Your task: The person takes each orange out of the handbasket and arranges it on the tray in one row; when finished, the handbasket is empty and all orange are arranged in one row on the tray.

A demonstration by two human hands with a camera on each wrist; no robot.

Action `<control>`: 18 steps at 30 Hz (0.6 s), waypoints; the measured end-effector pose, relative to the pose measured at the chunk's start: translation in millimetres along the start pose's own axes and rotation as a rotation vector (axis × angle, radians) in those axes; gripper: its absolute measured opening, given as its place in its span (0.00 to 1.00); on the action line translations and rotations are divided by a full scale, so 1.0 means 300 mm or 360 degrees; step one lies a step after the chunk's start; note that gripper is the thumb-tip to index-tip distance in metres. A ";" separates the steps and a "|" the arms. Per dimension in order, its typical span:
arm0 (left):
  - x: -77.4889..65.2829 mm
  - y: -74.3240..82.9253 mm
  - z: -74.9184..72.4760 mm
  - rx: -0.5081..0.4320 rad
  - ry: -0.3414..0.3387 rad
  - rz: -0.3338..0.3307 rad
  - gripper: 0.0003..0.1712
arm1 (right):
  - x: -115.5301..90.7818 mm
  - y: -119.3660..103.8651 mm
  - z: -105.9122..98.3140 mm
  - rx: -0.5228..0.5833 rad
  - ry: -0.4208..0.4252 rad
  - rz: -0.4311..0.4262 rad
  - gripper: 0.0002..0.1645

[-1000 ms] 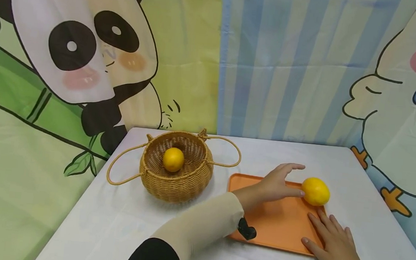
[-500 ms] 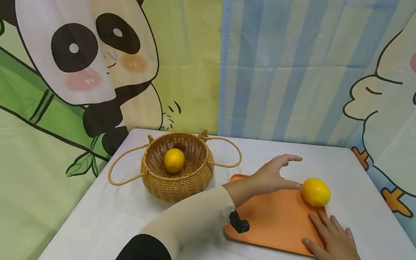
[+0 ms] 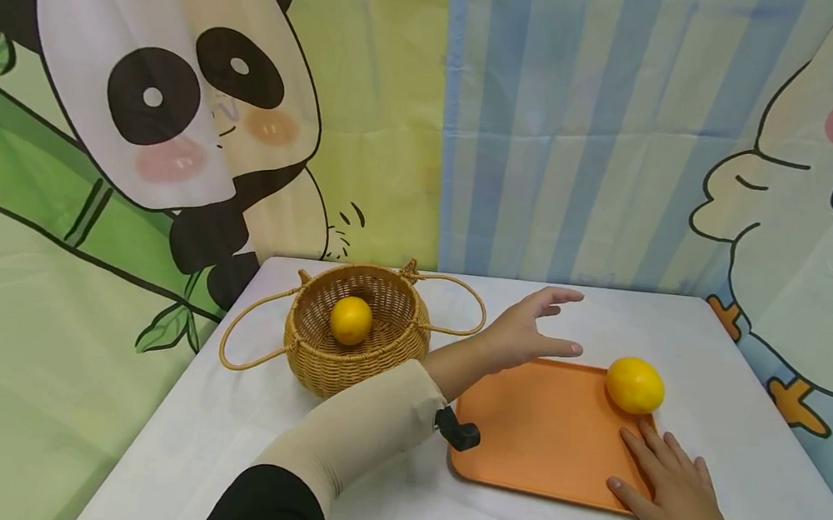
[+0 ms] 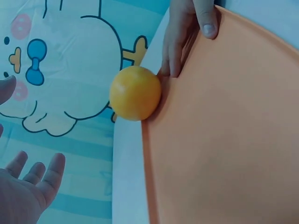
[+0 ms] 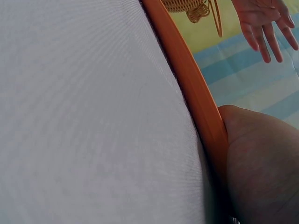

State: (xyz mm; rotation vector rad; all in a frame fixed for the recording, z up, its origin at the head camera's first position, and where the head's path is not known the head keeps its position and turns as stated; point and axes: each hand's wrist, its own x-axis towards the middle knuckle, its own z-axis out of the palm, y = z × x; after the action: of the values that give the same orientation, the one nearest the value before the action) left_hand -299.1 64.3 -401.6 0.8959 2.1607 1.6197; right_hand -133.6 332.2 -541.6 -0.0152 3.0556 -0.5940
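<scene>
My left hand (image 3: 518, 333) is held up over the far edge of the orange tray (image 3: 550, 440), thumb and fingers spread, with nothing in it. In the left wrist view its fingers (image 4: 50, 179) point upward, apart from the lemon. The yellow lemon (image 3: 634, 386) sits at the tray's far right corner. Just nearer than the lemon, my right hand (image 3: 676, 494) rests on the tray's right rim with its fingers extended. Its thumb lies inside the tray in the left wrist view. The right wrist view shows part of this hand (image 5: 264, 163) against the tray's edge.
To the left stands a wicker basket (image 3: 346, 368) with a yellow-orange fruit (image 3: 351, 321) inside and handles folded out to both sides. A white cloth (image 3: 194, 456) covers the table. Printed curtains hang behind it.
My left hand has drawn away from the lemon, moving left and upward with its fingers still spread. The lemon, the tray and my right hand stay where they were.
</scene>
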 end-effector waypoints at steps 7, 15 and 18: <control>-0.027 0.020 -0.076 -0.0082 0.0026 -0.0058 0.43 | 0.000 0.002 0.000 -0.0008 -0.0004 -0.0007 0.62; -0.065 0.048 -0.155 -0.0085 0.0025 -0.0032 0.44 | 0.000 0.009 0.003 -0.0003 0.0000 -0.0022 0.61; -0.084 0.054 -0.189 -0.0093 0.0033 -0.0019 0.44 | 0.003 0.011 0.007 -0.0004 -0.0004 -0.0013 0.62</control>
State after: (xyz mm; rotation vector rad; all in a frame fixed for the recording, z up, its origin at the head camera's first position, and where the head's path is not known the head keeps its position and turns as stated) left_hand -307.6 8.5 -371.4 0.8515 2.1168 1.6840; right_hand -134.3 334.4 -544.8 -0.0281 3.0551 -0.5905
